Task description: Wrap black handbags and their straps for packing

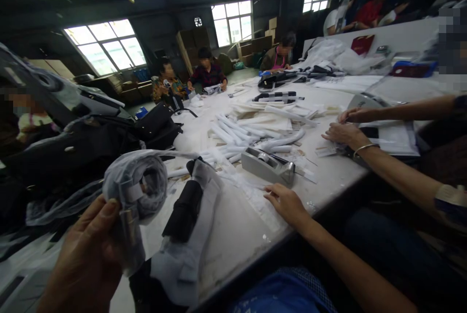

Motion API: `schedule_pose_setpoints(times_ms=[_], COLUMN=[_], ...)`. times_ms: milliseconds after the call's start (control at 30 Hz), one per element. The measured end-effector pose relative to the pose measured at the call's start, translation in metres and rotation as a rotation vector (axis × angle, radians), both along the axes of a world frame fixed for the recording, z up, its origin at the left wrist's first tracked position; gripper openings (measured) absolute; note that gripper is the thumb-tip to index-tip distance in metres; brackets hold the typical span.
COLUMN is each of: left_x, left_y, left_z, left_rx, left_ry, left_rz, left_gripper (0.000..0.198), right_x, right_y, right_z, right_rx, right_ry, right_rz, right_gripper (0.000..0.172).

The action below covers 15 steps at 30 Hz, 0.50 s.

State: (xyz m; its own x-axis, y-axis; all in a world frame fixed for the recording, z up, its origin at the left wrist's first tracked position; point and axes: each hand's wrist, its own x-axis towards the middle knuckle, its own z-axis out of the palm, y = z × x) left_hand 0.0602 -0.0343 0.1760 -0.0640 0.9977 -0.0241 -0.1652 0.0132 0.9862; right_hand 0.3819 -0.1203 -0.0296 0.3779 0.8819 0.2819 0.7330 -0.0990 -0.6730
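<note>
My left hand [89, 250] grips a rolled strap in clear plastic [134, 186], with the thumb on its near side. A tail of its wrapping stretches right from the top of the roll. Beside it, a black strap or handle with a padded sleeve, partly in white wrapping [184, 211], lies on the table. My right hand [288, 206] is low over the table's near edge, its fingers bent and drawn together; what lies between the fingertips is too small to make out. Just beyond them stands a grey tape dispenser [268, 167].
White foam tubes [233, 133] are piled mid-table. Black bags [156, 118] crowd the left. A co-worker's hands [345, 133] work at the right, near another tape dispenser [367, 100]. Several people sit along the far side. Plastic wrapping [328, 53] is heaped at the back.
</note>
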Motion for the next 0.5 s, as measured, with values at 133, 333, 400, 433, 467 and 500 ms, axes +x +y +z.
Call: schedule_pose_setpoints(times_ms=[133, 333, 400, 433, 467, 500], left_x=[0.004, 0.000, -0.004, -0.006, -0.007, -0.008], left_y=[-0.005, -0.007, -0.004, -0.003, -0.002, 0.000], left_z=[-0.007, -0.016, -0.014, -0.013, -0.012, -0.012], left_rx=[0.016, -0.112, -0.101, -0.098, -0.098, -0.097], left_ry=[0.007, 0.040, 0.050, 0.051, 0.051, 0.052], left_rz=[-0.027, -0.119, -0.100, -0.100, -0.106, -0.118], left_gripper=[0.066, 0.061, 0.061, 0.060, 0.059, 0.058], right_x=[-0.003, -0.008, -0.007, -0.006, -0.005, -0.003], right_y=[0.012, 0.034, 0.042, 0.045, 0.049, 0.052], right_z=[-0.016, -0.022, -0.019, -0.017, -0.015, -0.012], right_rx=[-0.057, -0.173, -0.220, -0.252, -0.288, -0.329], right_ry=[-0.091, -0.244, -0.302, -0.332, -0.361, -0.390], right_rz=[0.003, -0.006, -0.024, -0.030, -0.034, -0.036], right_gripper=[0.024, 0.029, 0.030, 0.031, 0.030, 0.027])
